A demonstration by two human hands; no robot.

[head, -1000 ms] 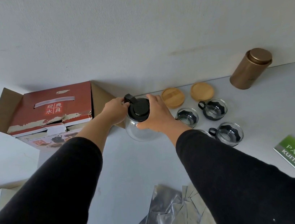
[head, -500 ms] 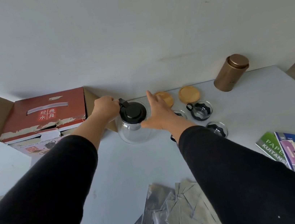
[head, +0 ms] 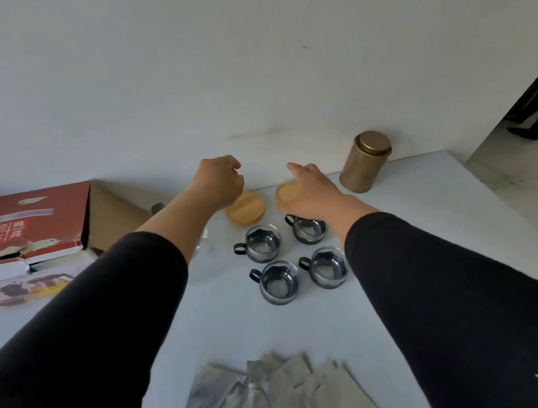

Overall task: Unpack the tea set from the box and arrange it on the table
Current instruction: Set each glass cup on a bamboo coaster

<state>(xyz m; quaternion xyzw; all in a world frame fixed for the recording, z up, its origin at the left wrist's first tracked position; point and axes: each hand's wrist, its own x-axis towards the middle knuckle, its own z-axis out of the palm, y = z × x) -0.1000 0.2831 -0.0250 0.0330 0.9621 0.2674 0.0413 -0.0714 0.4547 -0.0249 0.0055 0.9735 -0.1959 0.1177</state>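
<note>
**Four glass cups set out, both hands over the wooden coasters**

Four glass cups with black handles stand in a two-by-two block on the white desk (head: 433,201): back left cup (head: 262,243), back right cup (head: 309,230), front left cup (head: 279,282) and front right cup (head: 327,268). They sit close together without clearly touching. Just behind them lie two round wooden coasters, the left coaster (head: 244,210) and the right coaster (head: 286,194), side by side near the wall.

The left hand (head: 219,181) hangs above the left coaster with its fingers curled loosely inward, holding nothing. The right hand (head: 309,182) reaches over the right coaster and covers part of it, fingers extended; whether it touches the wood cannot be told.

The glass teapot (head: 208,260) is mostly hidden beneath the left forearm, only a faint clear curve showing. The red box (head: 21,224) lies open at the desk's left end. A gold tin (head: 363,162) stands upright by the wall, right of the coasters. Silver foil packets (head: 271,404) are heaped at the near edge.
</note>
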